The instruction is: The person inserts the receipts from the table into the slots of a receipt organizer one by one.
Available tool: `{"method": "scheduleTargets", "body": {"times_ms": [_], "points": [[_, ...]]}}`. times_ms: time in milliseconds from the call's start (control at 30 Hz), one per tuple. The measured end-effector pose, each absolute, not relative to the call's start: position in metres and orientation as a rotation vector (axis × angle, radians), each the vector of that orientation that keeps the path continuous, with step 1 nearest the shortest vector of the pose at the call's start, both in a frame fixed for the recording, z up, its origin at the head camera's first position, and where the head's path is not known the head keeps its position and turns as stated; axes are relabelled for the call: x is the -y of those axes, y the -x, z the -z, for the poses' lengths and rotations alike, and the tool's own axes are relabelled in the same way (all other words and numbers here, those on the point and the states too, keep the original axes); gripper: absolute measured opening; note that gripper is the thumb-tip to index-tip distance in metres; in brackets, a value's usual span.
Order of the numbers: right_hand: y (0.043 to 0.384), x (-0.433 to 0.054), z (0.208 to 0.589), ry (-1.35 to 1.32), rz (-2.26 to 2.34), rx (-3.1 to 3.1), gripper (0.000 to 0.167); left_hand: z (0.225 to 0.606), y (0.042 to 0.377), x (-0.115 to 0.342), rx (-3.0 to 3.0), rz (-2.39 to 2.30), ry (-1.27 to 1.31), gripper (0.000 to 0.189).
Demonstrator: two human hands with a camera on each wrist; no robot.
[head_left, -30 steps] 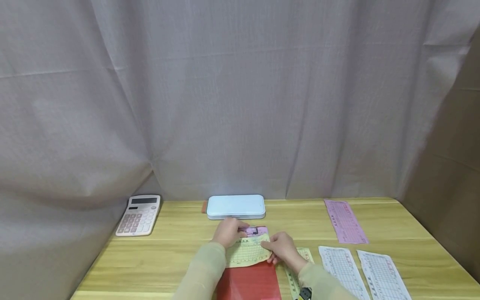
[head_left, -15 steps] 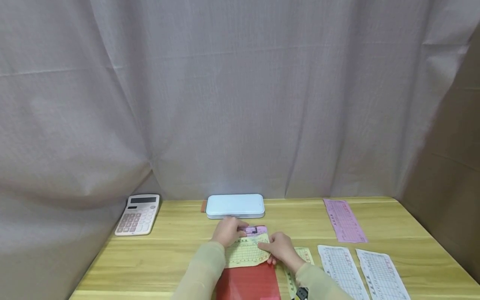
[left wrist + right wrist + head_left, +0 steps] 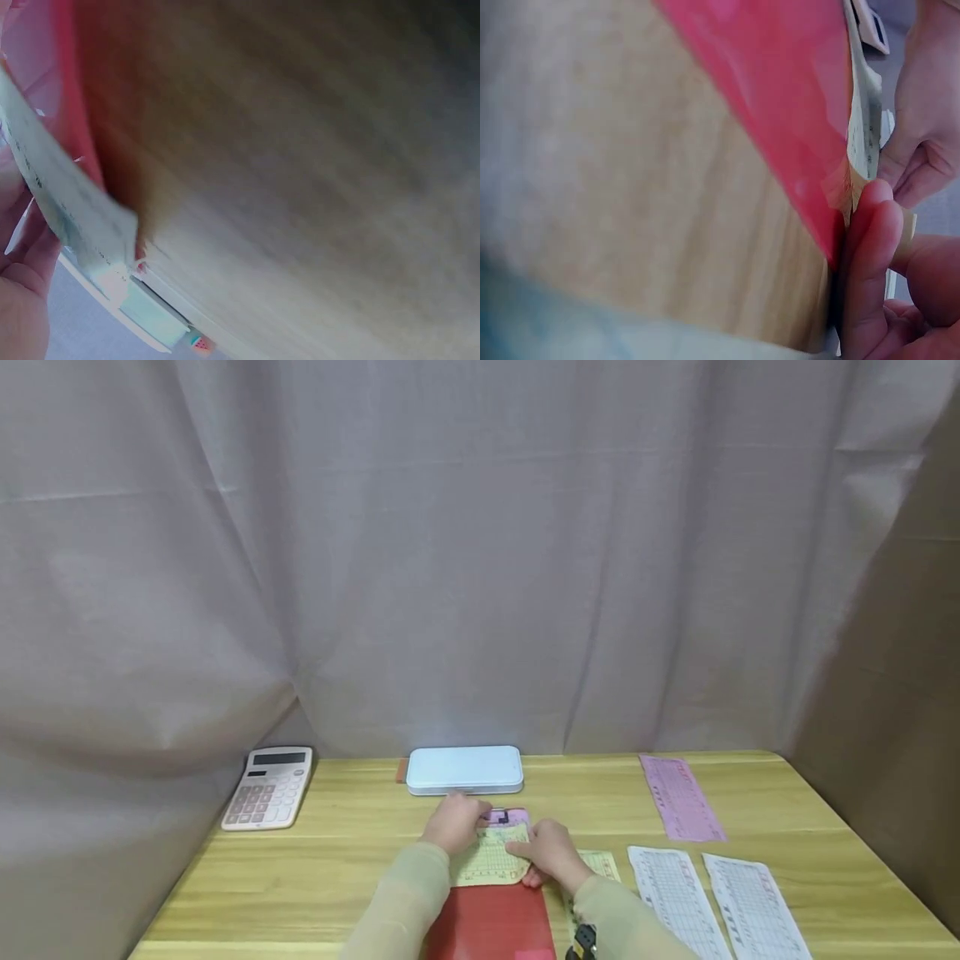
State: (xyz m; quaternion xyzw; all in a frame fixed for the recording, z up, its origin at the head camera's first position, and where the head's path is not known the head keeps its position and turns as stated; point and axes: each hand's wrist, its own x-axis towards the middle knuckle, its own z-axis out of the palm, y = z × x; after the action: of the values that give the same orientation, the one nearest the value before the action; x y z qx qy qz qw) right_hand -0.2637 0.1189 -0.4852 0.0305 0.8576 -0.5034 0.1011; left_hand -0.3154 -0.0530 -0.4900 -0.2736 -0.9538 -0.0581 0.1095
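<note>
Both hands meet over a yellow printed paper slip (image 3: 491, 860) that lies on a red flat plastic folder (image 3: 495, 922) at the near edge of the light wooden desk (image 3: 352, 860). The left hand (image 3: 457, 824) sits at the slip's far left corner, its grip curled there, seemingly on the slip and the dark clip on a pink slip (image 3: 506, 817) just beyond its fingertips; how firmly cannot be told. The right hand (image 3: 551, 852) pinches the slip's right edge, its thumb (image 3: 870, 247) pressed against paper and folder together. The slip's long axis runs away from the person, between the two grips, touching both; neither hand is clearly nearer. Just beyond the left hand lies a white rounded flat case (image 3: 465, 770).
</note>
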Motion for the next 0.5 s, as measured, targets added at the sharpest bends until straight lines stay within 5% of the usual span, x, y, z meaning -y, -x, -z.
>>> {"method": "scheduleTargets", "body": {"times_ms": [500], "points": [[0.275, -0.120, 0.490, -0.123, 1.388, -2.554, 0.041, 0.487, 0.317, 0.054, 2.805, 0.328, 0.790, 0.018]]}}
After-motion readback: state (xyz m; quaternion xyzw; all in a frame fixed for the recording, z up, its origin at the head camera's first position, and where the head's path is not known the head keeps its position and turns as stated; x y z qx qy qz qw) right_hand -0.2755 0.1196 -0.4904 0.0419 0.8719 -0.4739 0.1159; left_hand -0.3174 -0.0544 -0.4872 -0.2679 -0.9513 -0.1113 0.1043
